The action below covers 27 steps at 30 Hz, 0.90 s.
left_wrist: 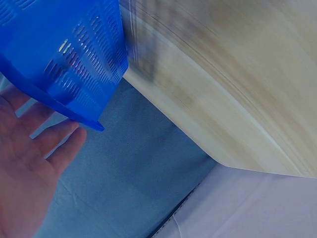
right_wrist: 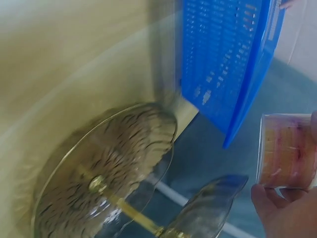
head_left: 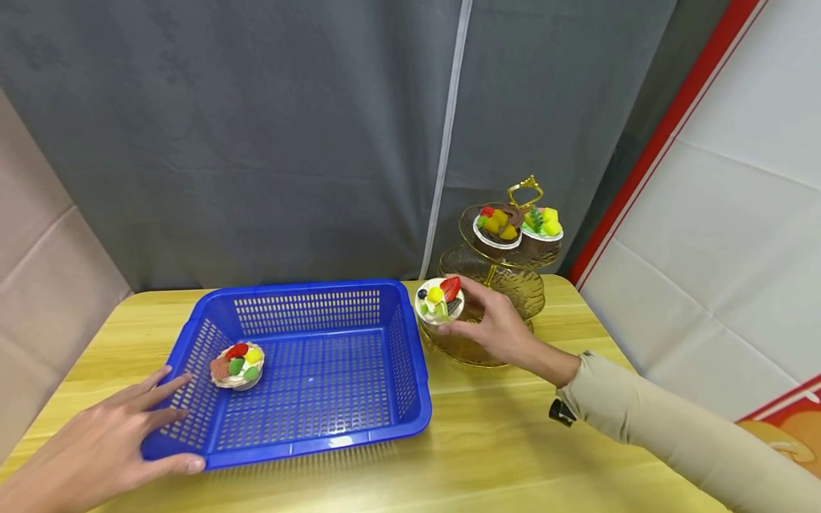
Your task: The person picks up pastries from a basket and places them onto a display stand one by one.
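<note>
My right hand (head_left: 497, 320) pinches a clear cup dessert (head_left: 439, 302) between thumb and fingers, just beyond the basket's right rim. It has white cream, strawberry, a yellow piece and a dark berry on top; in the right wrist view, the dessert cup (right_wrist: 288, 151) shows layered sides. My left hand (head_left: 115, 434) lies against the left rim of the blue plastic basket (head_left: 321, 439), fingers spread and fairly straight. From the left wrist, that hand (left_wrist: 29, 144) touches the basket's rim from outside. Inside the basket, toward its left, sits a fruit tart (head_left: 237, 366).
A tiered stand (head_left: 527, 191) with gold handle and amber glass plates stands right of the basket. Its top plate bears a chocolate cupcake (head_left: 497, 229) and a green-topped cupcake (head_left: 542, 226). A grey curtain (head_left: 288, 142) hangs behind the wooden table (head_left: 513, 442).
</note>
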Each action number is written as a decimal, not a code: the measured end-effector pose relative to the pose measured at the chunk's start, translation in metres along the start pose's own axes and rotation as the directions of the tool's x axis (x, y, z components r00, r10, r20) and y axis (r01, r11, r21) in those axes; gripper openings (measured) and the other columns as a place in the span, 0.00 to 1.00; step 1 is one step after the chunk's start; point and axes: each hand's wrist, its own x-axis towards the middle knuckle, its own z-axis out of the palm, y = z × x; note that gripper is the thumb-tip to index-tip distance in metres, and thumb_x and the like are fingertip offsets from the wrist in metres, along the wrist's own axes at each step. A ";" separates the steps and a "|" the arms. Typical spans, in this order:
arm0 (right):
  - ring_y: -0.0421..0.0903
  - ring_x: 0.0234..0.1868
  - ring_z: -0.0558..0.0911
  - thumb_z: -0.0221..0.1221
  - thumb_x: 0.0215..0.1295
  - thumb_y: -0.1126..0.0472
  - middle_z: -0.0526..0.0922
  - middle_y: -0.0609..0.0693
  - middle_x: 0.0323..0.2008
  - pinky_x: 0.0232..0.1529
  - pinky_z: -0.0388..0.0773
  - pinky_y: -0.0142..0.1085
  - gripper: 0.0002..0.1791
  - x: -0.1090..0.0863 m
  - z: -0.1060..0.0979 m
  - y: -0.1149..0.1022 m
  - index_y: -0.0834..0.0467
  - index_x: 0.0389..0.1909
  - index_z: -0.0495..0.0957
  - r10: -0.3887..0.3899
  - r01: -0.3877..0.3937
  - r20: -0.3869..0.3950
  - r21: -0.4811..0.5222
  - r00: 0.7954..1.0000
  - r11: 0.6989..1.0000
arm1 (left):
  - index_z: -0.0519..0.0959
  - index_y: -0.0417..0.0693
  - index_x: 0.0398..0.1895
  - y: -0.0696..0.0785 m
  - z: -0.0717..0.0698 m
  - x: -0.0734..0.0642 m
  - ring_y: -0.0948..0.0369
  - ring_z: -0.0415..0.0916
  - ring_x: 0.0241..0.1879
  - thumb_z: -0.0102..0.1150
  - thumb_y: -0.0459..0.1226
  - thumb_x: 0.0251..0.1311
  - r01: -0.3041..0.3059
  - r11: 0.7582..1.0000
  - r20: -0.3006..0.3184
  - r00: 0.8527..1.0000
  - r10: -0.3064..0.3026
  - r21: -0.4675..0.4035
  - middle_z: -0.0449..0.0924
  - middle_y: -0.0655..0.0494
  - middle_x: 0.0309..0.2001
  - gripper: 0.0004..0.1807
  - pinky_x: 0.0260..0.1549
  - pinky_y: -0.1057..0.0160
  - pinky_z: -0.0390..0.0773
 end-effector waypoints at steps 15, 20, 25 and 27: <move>0.57 0.56 0.81 0.69 0.60 0.66 0.79 0.62 0.55 0.54 0.79 0.40 0.31 -0.011 -0.026 0.022 0.66 0.64 0.69 0.083 -0.078 -0.107 0.049 0.991 0.996 | 0.88 0.45 0.43 -0.001 0.003 -0.001 0.31 0.66 0.63 0.63 0.73 0.42 0.022 1.000 0.031 0.999 -0.022 0.000 0.73 0.38 0.64 0.43 0.48 0.29 0.72; 0.57 0.56 0.81 0.68 0.62 0.66 0.79 0.63 0.55 0.55 0.79 0.41 0.29 -0.014 -0.033 0.027 0.67 0.63 0.70 0.084 -0.082 -0.123 0.025 0.989 0.996 | 0.88 0.46 0.43 -0.001 0.002 -0.001 0.31 0.66 0.62 0.63 0.73 0.42 0.019 1.000 0.024 1.000 -0.019 -0.008 0.74 0.38 0.64 0.42 0.48 0.29 0.72; 0.56 0.56 0.80 0.67 0.63 0.66 0.80 0.64 0.55 0.54 0.80 0.39 0.29 -0.016 -0.039 0.031 0.67 0.62 0.70 0.095 -0.093 -0.142 0.024 0.985 0.995 | 0.88 0.46 0.43 -0.001 0.001 -0.001 0.32 0.67 0.62 0.64 0.73 0.41 0.007 1.000 0.005 1.000 -0.007 -0.009 0.74 0.38 0.64 0.43 0.49 0.30 0.72; 0.56 0.57 0.80 0.67 0.63 0.65 0.80 0.64 0.54 0.53 0.80 0.38 0.29 -0.016 -0.041 0.032 0.67 0.63 0.69 0.107 -0.104 -0.148 0.028 0.983 0.994 | 0.88 0.45 0.43 -0.001 0.001 -0.001 0.32 0.67 0.62 0.64 0.73 0.41 0.007 1.000 0.003 1.000 -0.007 -0.010 0.74 0.38 0.64 0.43 0.49 0.30 0.72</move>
